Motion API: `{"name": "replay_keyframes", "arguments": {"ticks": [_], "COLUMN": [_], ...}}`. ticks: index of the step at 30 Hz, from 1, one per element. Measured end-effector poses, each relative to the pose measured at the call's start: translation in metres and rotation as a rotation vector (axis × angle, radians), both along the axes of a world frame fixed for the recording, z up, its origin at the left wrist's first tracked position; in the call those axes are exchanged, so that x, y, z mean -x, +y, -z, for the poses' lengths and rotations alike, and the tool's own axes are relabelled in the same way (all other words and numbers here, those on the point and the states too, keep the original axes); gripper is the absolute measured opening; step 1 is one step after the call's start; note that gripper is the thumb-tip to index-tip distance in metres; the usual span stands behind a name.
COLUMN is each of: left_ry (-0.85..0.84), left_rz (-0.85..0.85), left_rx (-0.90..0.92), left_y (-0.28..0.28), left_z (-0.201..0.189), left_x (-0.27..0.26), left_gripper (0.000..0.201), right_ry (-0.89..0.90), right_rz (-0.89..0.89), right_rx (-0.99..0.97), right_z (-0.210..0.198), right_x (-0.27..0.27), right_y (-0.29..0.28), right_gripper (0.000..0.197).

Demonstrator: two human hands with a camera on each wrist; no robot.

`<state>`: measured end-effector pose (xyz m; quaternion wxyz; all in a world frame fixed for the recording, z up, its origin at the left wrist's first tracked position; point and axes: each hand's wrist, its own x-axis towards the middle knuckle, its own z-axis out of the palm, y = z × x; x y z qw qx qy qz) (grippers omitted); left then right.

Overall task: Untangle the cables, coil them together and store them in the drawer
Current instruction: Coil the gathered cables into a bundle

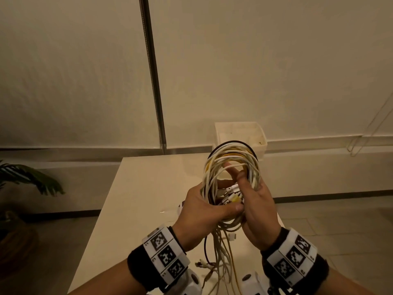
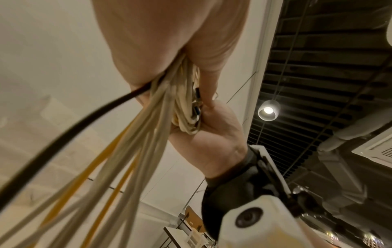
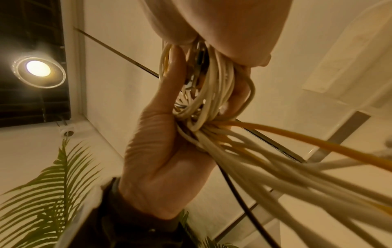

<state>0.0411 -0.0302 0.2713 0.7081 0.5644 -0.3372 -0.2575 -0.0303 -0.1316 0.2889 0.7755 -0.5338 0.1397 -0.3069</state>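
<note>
White, yellow and one black round-sheathed cables (image 1: 231,167) form a loose oval coil at centre frame in the head view. Left hand (image 1: 204,211) wraps its fingers and thumb around the coil's lower part, where the metal-tipped plugs (image 1: 230,195) bunch. Right hand (image 1: 255,209) grips the same bunch, with one finger through the loop. Loose tails (image 1: 221,260) hang onto the smooth cream table (image 1: 138,199). An open pale drawer box (image 1: 240,135) stands at the table's far edge, above the coil.
</note>
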Motion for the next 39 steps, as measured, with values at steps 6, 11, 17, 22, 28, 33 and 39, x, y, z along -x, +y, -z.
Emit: {"name": "replay_keyframes", "arguments": {"ticks": [6, 11, 17, 22, 28, 33, 39], "left_ry": [0.023, 0.043, 0.117, 0.037, 0.029, 0.149, 0.261], "left_rz": [-0.051, 0.002, 0.035, 0.092, 0.173, 0.122, 0.207], "left_rx": [0.018, -0.008, -0.048, -0.173, -0.205, -0.078, 0.073], "left_y": [-0.001, -0.001, -0.003, -0.001, -0.004, -0.008, -0.003], "left_z": [0.002, -0.001, 0.000, -0.008, -0.018, -0.011, 0.002], "left_x": [-0.005, -0.016, -0.020, -0.033, -0.039, -0.033, -0.039], "left_gripper": [0.034, 0.038, 0.031, 0.032, 0.029, 0.033, 0.082], "right_ry": [-0.003, 0.082, 0.142, 0.307, 0.339, 0.193, 0.051], "right_rz": [0.012, -0.013, -0.003, -0.183, -0.058, 0.113, 0.127], "right_rx": [0.053, 0.096, 0.128, 0.247, 0.334, 0.052, -0.244], "right_z": [0.002, -0.001, -0.017, -0.040, -0.039, -0.032, -0.034], "right_x": [-0.002, -0.001, -0.003, -0.004, -0.011, -0.022, -0.027], "right_y": [0.004, -0.002, -0.025, -0.052, -0.049, -0.041, -0.043], "right_gripper": [0.025, 0.025, 0.022, 0.034, 0.007, 0.017, 0.023]}}
